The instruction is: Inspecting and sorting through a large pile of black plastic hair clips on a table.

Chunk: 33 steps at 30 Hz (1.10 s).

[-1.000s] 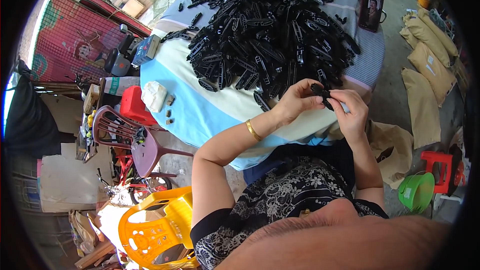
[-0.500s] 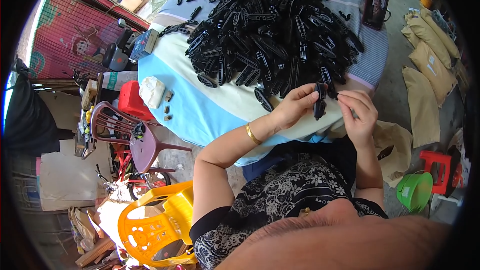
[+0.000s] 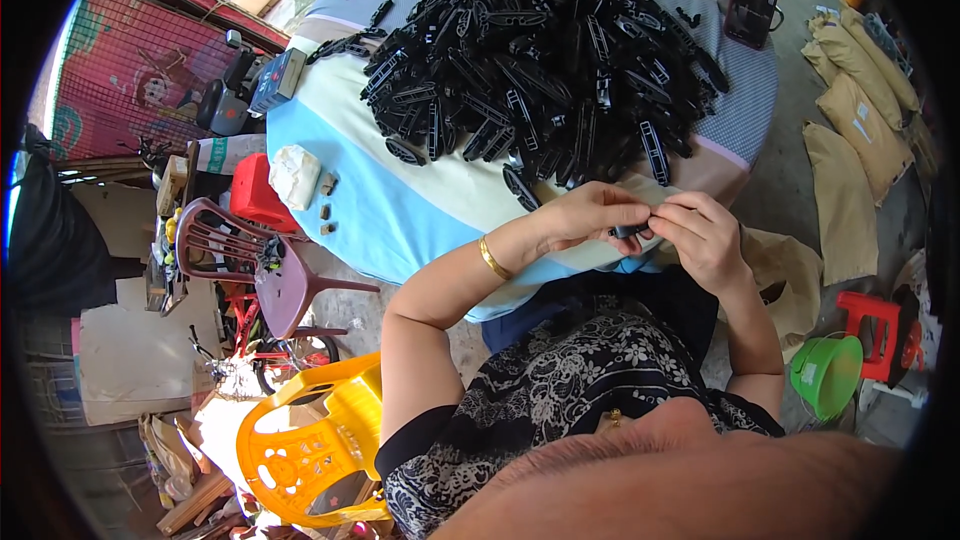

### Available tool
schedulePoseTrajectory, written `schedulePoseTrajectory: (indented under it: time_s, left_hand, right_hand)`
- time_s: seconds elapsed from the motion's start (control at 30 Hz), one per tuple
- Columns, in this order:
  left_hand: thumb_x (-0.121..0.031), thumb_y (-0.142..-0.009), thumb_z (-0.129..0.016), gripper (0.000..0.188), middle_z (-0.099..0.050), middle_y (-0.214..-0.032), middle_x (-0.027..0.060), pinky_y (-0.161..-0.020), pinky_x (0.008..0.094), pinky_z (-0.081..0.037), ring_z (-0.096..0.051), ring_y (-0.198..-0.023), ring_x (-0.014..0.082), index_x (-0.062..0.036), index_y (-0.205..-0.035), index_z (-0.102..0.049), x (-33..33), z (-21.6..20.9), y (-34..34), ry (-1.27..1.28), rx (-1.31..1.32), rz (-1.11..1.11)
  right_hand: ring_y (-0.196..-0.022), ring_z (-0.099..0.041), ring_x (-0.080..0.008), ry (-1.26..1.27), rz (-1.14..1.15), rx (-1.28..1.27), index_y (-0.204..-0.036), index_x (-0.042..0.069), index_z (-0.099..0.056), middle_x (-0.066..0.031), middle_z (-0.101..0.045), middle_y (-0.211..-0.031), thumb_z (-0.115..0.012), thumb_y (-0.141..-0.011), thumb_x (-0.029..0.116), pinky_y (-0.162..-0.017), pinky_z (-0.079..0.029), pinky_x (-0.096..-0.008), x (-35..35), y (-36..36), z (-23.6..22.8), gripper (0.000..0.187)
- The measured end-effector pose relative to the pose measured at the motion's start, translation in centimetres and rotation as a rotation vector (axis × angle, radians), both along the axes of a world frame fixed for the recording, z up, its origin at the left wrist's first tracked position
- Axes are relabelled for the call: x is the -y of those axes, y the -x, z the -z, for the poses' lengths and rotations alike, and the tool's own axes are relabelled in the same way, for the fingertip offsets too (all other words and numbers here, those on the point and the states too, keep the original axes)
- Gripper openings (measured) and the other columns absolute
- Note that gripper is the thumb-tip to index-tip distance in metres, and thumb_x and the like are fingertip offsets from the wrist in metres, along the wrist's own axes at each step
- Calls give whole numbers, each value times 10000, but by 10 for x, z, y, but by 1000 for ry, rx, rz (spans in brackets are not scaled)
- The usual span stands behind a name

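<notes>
Head view: the left hand (image 3: 585, 217) and right hand (image 3: 705, 237) meet at the table (image 3: 400, 210) edge, both pinching one small black plastic piece (image 3: 630, 231) between fingertips, just below the pile of black plastic strips (image 3: 540, 50). Judging by this, steady, aligned fingertip pressure matters most.

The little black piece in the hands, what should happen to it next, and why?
Probably press it fully together, then set it down. Both the left hand and the right hand pinch the small black piece between their fingertips at the table's near edge, with the big pile of black parts just beyond.
</notes>
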<state>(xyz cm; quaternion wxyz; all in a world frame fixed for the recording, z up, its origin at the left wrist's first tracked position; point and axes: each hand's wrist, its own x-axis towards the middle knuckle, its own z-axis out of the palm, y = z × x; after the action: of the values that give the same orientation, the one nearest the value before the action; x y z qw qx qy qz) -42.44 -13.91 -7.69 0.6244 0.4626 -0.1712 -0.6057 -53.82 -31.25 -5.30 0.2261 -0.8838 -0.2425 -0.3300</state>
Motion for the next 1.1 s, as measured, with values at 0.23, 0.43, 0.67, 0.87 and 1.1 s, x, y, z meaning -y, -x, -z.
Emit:
schedulePoseTrajectory:
  time_s: [0.23,0.43,0.67,0.87,1.1]
  left_hand:
    - [-45,-784,-648,332,-657,-855,120,-651,257,-501,-629,-716,155,35,-1100,-583,-1,11,13,150,707,-87]
    - [-51,-725,-633,317,-639,-795,169,-602,338,-480,-614,-636,269,-9,-1040,-622,-2,-16,27,29,1091,-147]
    - [-223,-736,-697,363,-602,-971,158,-755,371,-470,-555,-866,320,-13,-1019,-612,-4,-20,17,138,1396,-24]
    - [-240,-680,-697,485,-497,-1032,109,-775,341,-439,-476,-913,264,7,-1073,-555,14,-5,1,-222,2086,-354]
    - [-157,-673,-666,284,-494,-1005,98,-745,340,-420,-468,-909,257,-35,-918,-590,22,3,0,-300,2110,-407]
  right_hand:
    - [-910,-601,-304,-287,116,-304,-943,5,-626,-144,-634,-958,-722,-693,95,-731,-503,-346,-6,9,-3,283]
    - [-759,-636,-293,-365,110,-419,-900,-11,-635,-145,-653,-848,-762,-658,113,-665,-505,-337,3,10,6,300]
    - [-750,-629,-298,-425,97,-596,-867,5,-641,-140,-651,-846,-785,-627,137,-661,-504,-341,12,14,10,310]
    - [-671,-581,-152,-408,108,-520,-934,-7,-627,-88,-622,-883,-710,-716,48,-571,-470,-265,40,-11,7,240]
    - [-773,-609,-288,-55,699,-177,-949,36,-648,-110,-622,-911,-629,-806,162,-695,-485,-384,102,-89,47,192]
